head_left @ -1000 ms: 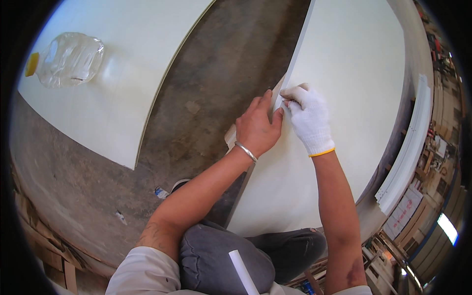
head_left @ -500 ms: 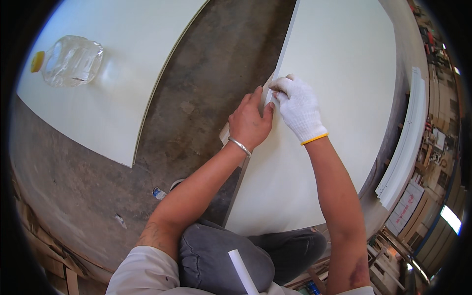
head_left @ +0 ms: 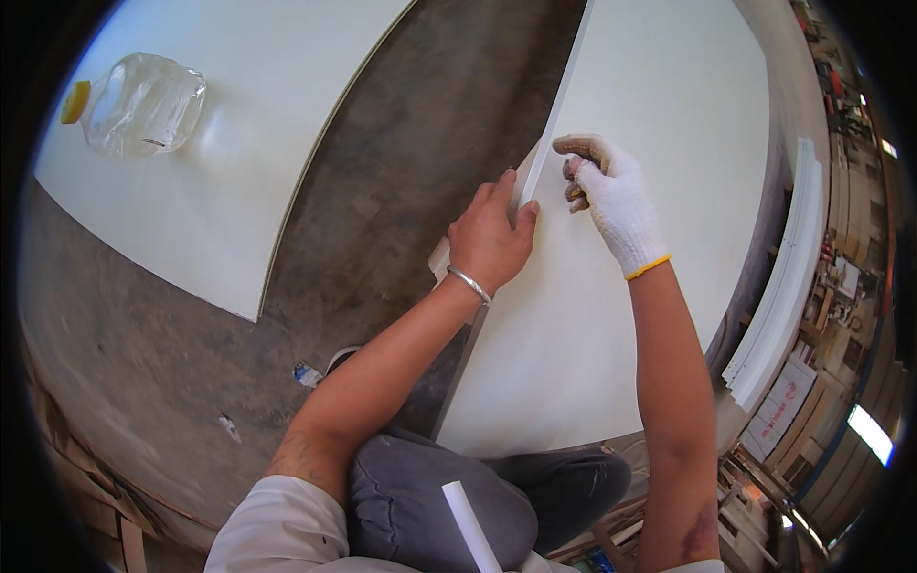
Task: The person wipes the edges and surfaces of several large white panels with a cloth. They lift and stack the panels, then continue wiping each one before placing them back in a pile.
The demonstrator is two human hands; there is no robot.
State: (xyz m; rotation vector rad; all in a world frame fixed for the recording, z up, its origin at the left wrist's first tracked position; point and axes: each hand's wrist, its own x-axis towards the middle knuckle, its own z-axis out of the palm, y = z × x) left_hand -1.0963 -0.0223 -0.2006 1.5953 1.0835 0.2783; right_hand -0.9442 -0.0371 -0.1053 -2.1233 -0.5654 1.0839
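Note:
A large white panel (head_left: 611,353) lies at the right, with a narrow white rim along its left edge. My bare left hand (head_left: 490,234), a silver bangle on its wrist, grips that edge, thumb on top and fingers over the outer side. Under and beside this hand shows part of a pale strip (head_left: 438,260); the hand hides its middle. My right hand (head_left: 611,196) wears a white knitted glove with a yellow cuff. It hovers over the panel just right of the edge, index finger curved out and apart from the curled others. Nothing shows between its fingers.
Another white panel (head_left: 191,229) at the left bears a clear plastic bottle (head_left: 148,105) with a yellow cap. Dark concrete floor (head_left: 382,181) runs between the panels. Long white strips (head_left: 783,277) are stacked at the right. Litter (head_left: 307,374) lies near my foot.
My right hand has come off the panel's edge, moved to the right and loosened its pinch. My left hand stays at the edge.

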